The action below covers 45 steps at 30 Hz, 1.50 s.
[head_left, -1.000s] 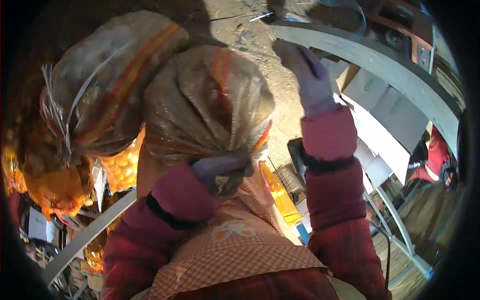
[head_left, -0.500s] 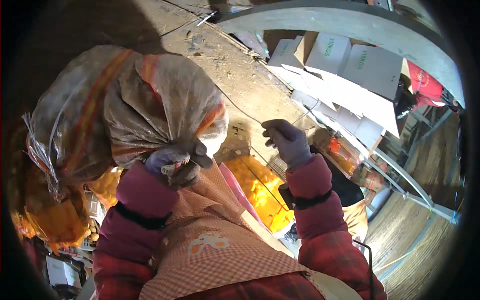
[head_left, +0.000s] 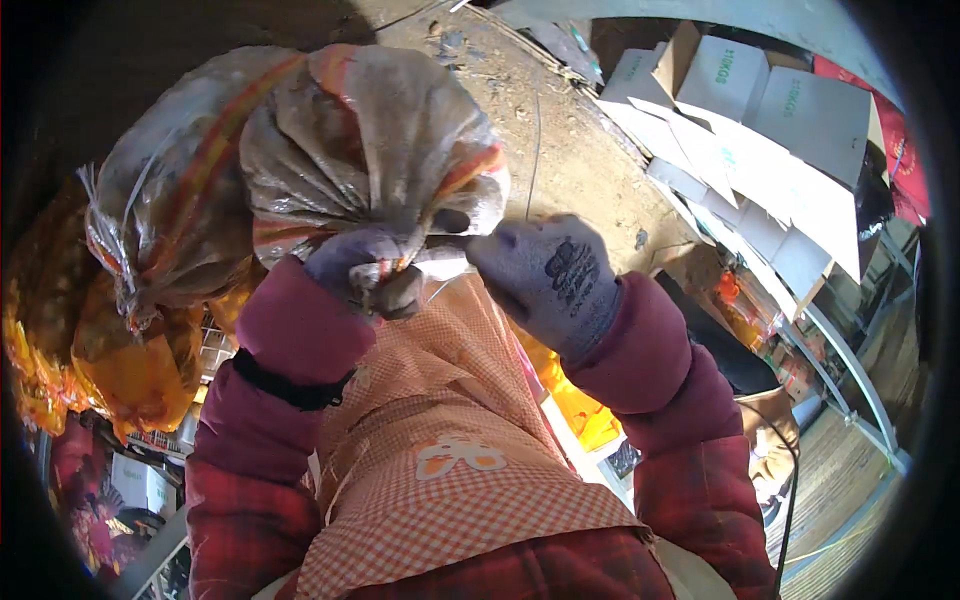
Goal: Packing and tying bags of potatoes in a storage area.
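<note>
From the head view, a dusty woven sack (head_left: 370,150) sat bunched up in front of the person's chest, its gathered neck pulled toward the checked apron (head_left: 450,450). The left hand (head_left: 365,280), in a pale grey glove, had its fingers closed tight around that twisted neck. The right hand (head_left: 555,275), gloved the same, was just beside it, its fingers pinched shut at the neck's end, on what looked like a thin tie, though I could not make it out. A second filled sack (head_left: 170,210) leaned against the first on the left, with orange mesh bags (head_left: 120,370) below. Flat cardboard boxes (head_left: 760,120) lay stacked on the dirt ground (head_left: 560,130) to the right.
</note>
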Motion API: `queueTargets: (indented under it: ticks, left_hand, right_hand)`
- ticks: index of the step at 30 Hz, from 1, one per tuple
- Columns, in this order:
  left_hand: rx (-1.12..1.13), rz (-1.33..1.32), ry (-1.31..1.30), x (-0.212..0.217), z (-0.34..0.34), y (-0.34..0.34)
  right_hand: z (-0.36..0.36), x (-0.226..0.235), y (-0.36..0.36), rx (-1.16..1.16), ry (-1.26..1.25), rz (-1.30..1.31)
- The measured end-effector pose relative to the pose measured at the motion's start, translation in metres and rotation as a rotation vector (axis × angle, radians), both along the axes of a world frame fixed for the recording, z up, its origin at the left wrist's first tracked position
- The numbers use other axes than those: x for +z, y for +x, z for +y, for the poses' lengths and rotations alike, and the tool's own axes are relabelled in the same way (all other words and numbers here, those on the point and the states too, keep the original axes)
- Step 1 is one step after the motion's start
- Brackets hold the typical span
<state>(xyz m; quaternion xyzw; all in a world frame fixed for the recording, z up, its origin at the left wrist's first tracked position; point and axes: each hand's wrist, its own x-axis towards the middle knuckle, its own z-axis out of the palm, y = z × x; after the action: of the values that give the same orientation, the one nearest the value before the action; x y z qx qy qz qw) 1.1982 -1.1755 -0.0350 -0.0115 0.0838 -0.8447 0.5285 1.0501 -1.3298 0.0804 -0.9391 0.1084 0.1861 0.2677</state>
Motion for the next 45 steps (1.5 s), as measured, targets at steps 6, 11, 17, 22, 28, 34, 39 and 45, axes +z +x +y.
queueTargets:
  ticks: [6, 11, 17, 22, 28, 34, 39, 45]
  left_hand:
    - [-0.081, -0.322, 0.383, 0.016, 0.011, -0.001]
    - [-0.191, -0.305, 0.287, 0.016, 0.006, 0.013]
    - [-0.124, -0.096, 0.421, 0.013, 0.003, 0.004]
    - [0.091, 0.103, 0.457, 0.012, 0.009, -0.015]
    - [0.358, 0.159, 0.62, 0.029, 0.008, -0.027]
    - [0.69, 0.11, 0.896, 0.054, -0.007, -0.047]
    - [0.732, 0.134, 0.873, 0.054, -0.022, -0.052]
    - [0.537, 0.282, 0.794, 0.051, -0.03, -0.04]
  right_hand:
    - [0.006, -0.017, 0.047, 0.114, -0.169, 0.042]
    - [-0.048, -0.015, 0.029, -0.07, 0.149, 0.214]
    - [-0.101, -0.056, 0.087, -0.27, 0.144, 0.394]
    - [-0.012, -0.052, 0.206, 0.499, -0.315, 0.067]
    - [0.155, -0.01, 0.183, 1.198, -0.433, 0.138]
    - [0.172, 0.072, 0.175, 1.028, -0.209, -0.281]
    - [0.038, 0.115, 0.129, -0.27, 0.489, -0.601]
    - [0.009, -0.067, -0.064, -0.906, 0.695, 0.509]
